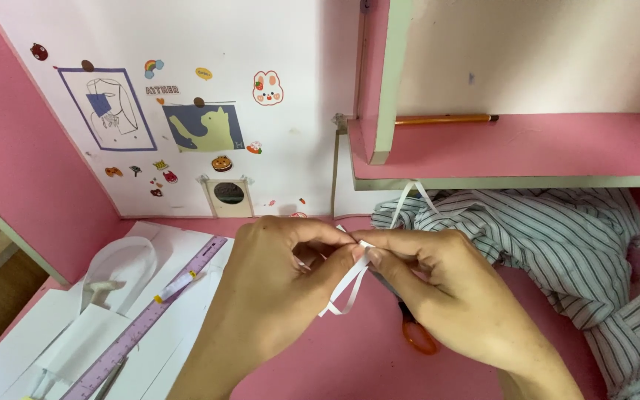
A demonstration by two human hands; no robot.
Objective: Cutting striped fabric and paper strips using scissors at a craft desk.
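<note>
Our left hand (279, 274) and right hand (427, 285) meet fingertip to fingertip above the pink worktop (350, 355), both pinching a thin white paper strip (350, 285). Orange-handled scissors (416, 333), we think, lie under the right hand.

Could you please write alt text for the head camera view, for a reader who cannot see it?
Two bare hands, left hand and right hand, pinch a thin white paper strip together over a pink desk. A purple ruler on white sheets lies to the left, striped cloth to the right.
</note>
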